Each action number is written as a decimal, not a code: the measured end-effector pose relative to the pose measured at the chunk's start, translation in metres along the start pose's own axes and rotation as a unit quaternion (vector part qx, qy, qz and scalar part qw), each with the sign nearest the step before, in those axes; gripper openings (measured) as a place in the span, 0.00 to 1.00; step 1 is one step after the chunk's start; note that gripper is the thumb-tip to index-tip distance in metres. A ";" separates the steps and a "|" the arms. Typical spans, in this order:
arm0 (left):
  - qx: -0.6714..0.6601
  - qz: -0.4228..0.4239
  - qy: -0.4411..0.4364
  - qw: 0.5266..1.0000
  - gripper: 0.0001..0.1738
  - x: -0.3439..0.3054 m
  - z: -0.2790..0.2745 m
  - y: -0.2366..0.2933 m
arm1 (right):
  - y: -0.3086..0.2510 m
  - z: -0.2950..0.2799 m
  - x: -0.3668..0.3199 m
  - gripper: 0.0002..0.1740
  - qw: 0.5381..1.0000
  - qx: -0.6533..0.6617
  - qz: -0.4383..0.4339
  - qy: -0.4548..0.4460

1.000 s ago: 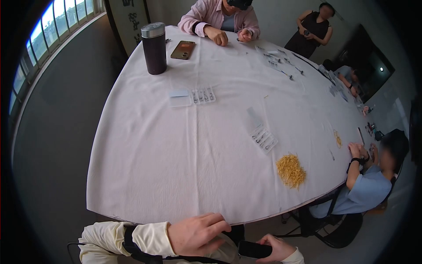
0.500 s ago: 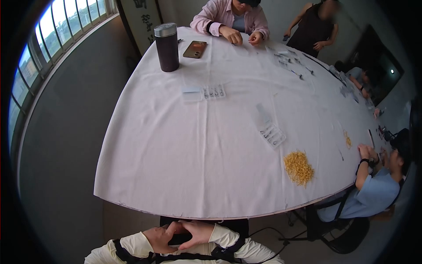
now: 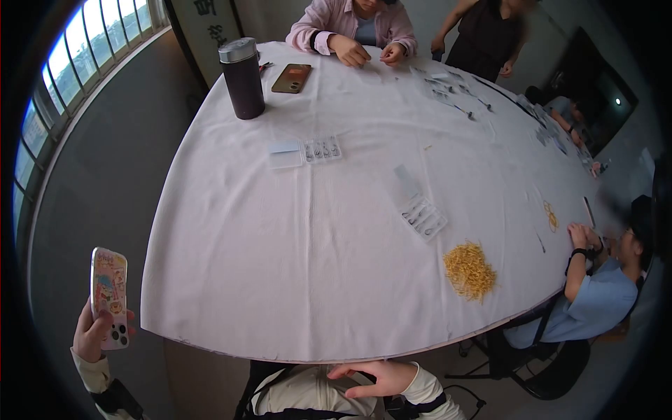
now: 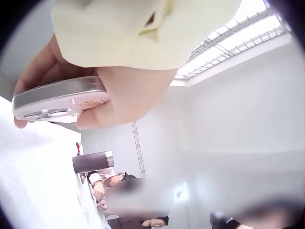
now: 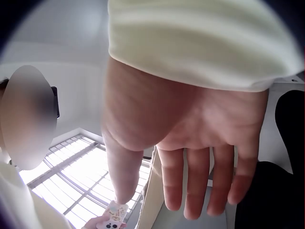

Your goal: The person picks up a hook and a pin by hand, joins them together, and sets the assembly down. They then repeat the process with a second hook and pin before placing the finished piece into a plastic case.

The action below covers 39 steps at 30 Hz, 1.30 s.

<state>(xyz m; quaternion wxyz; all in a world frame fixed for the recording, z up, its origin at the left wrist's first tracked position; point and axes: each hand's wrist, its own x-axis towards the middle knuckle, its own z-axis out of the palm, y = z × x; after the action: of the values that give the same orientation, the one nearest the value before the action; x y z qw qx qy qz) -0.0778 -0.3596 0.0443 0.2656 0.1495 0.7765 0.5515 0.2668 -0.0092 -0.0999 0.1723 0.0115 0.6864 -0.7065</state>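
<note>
Off the table's left edge, my left hand [image 3: 91, 332] grips a phone [image 3: 110, 297] in a patterned case, held upright with its lenses low. In the left wrist view the thumb of my left hand [image 4: 128, 95] lies on the pink case of the phone [image 4: 62, 98] and fingers wrap its far side. My right hand [image 3: 381, 378] is in front of my body below the table edge, holding nothing. The right wrist view shows the right hand [image 5: 186, 129] with fingers straight and slightly apart, thumb extended.
On the white-clothed table [image 3: 231, 266] stand a dark tumbler [image 3: 243, 84], another phone [image 3: 291, 78], two clear compartment boxes [image 3: 320, 150] [image 3: 423, 218] and a pile of yellow pieces [image 3: 470, 271]. People sit across and at the right; one stands behind.
My hands, together in front of my body half a second ago, have parted. The left moved out to the left, where the patterned phone now shows in its grip; the right stayed low, fingers extended.
</note>
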 end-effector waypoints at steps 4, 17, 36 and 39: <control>0.123 0.059 0.042 0.990 0.29 0.082 0.046 -0.010 | -0.004 -0.004 -0.017 0.27 0.999 -0.049 -0.001 0.008; 0.613 0.162 0.157 0.757 0.34 0.169 0.140 -0.019 | -0.083 -0.044 -0.114 0.22 0.961 -0.134 -0.137 0.201; 0.460 0.362 -0.121 0.802 0.50 0.297 0.302 0.074 | -0.133 -0.131 -0.066 0.13 0.895 -0.312 -0.157 0.276; 0.410 0.379 -0.166 0.813 0.48 0.284 0.304 0.075 | -0.129 -0.134 -0.067 0.13 0.896 -0.311 -0.144 0.282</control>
<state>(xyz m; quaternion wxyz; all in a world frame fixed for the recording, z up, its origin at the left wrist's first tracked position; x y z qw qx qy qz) -0.1383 0.0514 -0.0320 0.0750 0.6161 0.7566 0.2060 0.2672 0.1360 0.0337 -0.1376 0.0573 0.8849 -0.4412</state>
